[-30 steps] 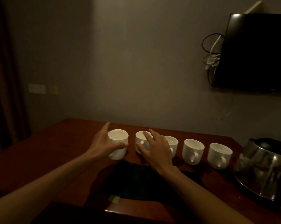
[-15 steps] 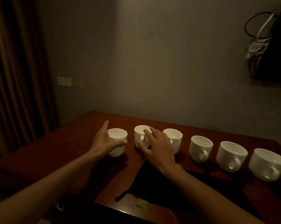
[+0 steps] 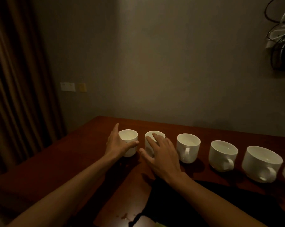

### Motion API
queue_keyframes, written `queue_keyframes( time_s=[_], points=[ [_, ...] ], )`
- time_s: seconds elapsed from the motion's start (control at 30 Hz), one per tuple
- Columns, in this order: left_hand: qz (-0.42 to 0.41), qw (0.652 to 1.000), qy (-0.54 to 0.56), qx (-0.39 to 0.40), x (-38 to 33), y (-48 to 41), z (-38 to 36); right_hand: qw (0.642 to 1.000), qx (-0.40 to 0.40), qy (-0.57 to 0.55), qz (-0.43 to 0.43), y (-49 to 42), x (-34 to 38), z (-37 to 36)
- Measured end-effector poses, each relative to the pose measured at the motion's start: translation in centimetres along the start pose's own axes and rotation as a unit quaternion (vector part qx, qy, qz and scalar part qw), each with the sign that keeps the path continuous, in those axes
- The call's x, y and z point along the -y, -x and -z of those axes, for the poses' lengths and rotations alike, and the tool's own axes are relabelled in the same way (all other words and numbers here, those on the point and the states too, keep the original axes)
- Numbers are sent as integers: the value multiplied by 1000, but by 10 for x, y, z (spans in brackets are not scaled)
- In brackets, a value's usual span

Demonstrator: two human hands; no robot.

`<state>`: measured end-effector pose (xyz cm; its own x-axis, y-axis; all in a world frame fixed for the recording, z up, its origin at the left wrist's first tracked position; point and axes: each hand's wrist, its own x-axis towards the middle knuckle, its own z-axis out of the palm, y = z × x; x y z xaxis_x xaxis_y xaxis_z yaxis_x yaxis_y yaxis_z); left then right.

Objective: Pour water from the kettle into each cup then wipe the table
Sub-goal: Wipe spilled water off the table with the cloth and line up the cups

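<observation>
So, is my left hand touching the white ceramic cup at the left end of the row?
Touching. The head view shows the left hand round the leftmost white ceramic cup, thumb laid across its front.

White cups (image 3: 188,147), reddish-brown table (image 3: 89,141), black cloth (image 3: 179,202), brown curtain (image 3: 15,79).
</observation>
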<state>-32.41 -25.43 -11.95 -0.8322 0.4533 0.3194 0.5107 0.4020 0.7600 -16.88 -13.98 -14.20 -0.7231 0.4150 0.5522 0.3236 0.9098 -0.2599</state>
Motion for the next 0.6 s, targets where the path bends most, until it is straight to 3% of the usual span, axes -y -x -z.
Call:
queue_keyframes(
  time_s=[0.4, 0.6],
  points=[
    [-23, 991, -89, 94, 10, -11, -7, 1000, 4, 7, -4, 2, -2, -3],
    [-30, 965, -212, 155, 23, 2, 14, 1000, 18, 10, -5, 6, 5, 5]
  ],
)
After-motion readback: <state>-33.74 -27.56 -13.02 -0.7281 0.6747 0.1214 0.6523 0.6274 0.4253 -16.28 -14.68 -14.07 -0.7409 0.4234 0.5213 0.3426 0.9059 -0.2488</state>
